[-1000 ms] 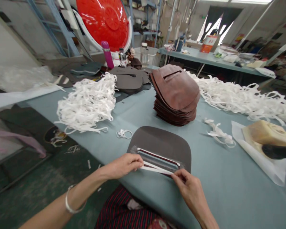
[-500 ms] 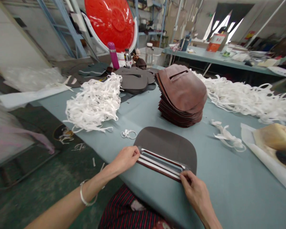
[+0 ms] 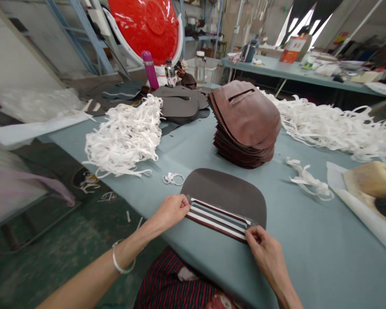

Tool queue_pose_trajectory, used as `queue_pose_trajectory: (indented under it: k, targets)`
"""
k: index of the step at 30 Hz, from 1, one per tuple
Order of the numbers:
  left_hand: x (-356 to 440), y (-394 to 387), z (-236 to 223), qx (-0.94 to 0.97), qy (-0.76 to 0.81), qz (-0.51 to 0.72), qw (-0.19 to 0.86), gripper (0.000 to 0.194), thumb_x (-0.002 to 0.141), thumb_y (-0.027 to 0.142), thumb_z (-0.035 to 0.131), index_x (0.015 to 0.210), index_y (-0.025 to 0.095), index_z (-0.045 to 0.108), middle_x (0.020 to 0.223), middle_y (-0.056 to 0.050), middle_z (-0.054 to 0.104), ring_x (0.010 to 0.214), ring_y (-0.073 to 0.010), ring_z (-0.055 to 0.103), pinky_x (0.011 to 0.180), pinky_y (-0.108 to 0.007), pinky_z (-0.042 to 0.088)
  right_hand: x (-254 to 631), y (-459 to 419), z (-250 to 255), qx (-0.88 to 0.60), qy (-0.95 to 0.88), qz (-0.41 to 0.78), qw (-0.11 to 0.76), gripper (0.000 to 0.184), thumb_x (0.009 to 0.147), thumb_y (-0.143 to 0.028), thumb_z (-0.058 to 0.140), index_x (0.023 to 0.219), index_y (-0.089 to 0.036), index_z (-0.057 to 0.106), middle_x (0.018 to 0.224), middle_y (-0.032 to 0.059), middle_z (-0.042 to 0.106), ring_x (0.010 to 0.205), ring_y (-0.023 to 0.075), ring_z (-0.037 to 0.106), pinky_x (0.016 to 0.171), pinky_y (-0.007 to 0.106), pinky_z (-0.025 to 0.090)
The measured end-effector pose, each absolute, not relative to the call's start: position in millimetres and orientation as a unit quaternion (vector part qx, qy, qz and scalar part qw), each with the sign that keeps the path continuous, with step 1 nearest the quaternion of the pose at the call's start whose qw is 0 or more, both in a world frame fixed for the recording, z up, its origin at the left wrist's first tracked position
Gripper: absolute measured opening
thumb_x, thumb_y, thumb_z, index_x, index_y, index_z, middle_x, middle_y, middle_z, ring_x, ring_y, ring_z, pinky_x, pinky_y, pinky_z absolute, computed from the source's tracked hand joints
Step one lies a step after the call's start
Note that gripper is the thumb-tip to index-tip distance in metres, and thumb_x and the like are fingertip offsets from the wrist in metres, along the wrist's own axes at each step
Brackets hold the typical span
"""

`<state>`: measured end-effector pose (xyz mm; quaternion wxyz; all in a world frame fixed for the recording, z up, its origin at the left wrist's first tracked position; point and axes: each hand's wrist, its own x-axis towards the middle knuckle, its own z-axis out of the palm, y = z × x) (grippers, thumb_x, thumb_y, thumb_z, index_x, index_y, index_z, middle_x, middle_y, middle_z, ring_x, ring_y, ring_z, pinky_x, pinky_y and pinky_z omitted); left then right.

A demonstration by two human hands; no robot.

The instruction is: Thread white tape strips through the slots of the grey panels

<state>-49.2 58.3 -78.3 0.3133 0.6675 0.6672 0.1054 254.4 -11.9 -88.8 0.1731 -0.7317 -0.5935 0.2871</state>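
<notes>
white strip (image 3: 216, 225) lies between left hand (image 3: 173, 210) and right hand (image 3: 265, 243), long axis fingertip to fingertip, one hand at each end, neither nearer. fingers of both look pinched together on its ends; grip firmness, cannot tell. dark panel (image 3: 227, 187) spreads just beyond the fingers.

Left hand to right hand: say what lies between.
In the head view, white strips run between the left hand and right hand, along the near side of the panel.

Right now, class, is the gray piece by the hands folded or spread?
Spread: the gray piece lies flat on the table, far corners and slot showing.
</notes>
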Motion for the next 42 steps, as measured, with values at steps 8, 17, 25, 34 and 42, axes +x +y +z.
queue_pose_trajectory:
  k: [8,17,25,34,42]
  targets:
    - [-37.1,47.1,-75.5,0.707,0.66,0.112,0.227,0.009,0.083,0.023,0.051,0.083,0.019,0.058,0.075,-0.001,0.062,0.07,-0.0156,0.056,0.065,-0.026,0.039,256.6,-7.7,-83.5,-0.751,-0.571,0.28,0.176,0.028,0.079,-0.046,0.05,0.066,-0.021,0.057,0.056,-0.0018,0.057,0.054,0.0143,0.052,0.054,0.023,0.035]
    - [-27.0,12.7,-80.8,0.848,0.526,0.052,-0.022,0.037,0.085,0.008,0.046,0.119,0.017,0.057,0.11,-0.012,0.06,0.099,-0.0259,0.055,0.079,-0.038,0.043,262.1,-9.6,-81.8,-0.751,-0.545,0.321,0.19,0.016,0.078,-0.03,0.049,0.068,-0.02,0.058,0.057,-0.0034,0.057,0.054,0.0113,0.049,0.052,0.021,0.03]
    - [-17.4,-11.6,-83.3,0.853,0.517,0.015,-0.067,0.052,0.088,0.029,0.052,0.139,0.03,0.038,0.131,-0.017,0.048,0.118,-0.0323,0.047,0.089,-0.045,0.043,254.7,-5.6,-74.3,-0.79,-0.533,0.27,0.133,0.011,0.077,-0.023,0.052,0.068,-0.02,0.057,0.057,-0.0036,0.058,0.055,0.0105,0.051,0.053,0.021,0.028]
    - [-44.3,27.8,-91.1,0.86,0.503,0.081,-0.028,0.045,0.087,0.031,0.054,0.131,0.027,0.049,0.135,-0.018,0.047,0.123,-0.0332,0.045,0.098,-0.05,0.039,196.8,-8.5,-75.5,-0.609,-0.788,0.051,0.076,0.041,0.086,-0.009,0.042,0.122,-0.025,0.055,0.095,0.0063,0.058,0.082,0.0159,0.054,0.065,0.023,0.04]
    - [-33.6,41.9,-92.7,0.798,0.579,0.167,-0.009,0.034,0.085,0.034,0.056,0.116,0.02,0.057,0.13,-0.019,0.048,0.122,-0.0339,0.042,0.101,-0.053,0.037,177.1,12.1,-77.5,-0.577,-0.815,0.028,0.043,0.025,0.086,-0.011,0.048,0.103,-0.023,0.063,0.09,0.0055,0.059,0.08,0.0174,0.057,0.059,0.022,0.042]
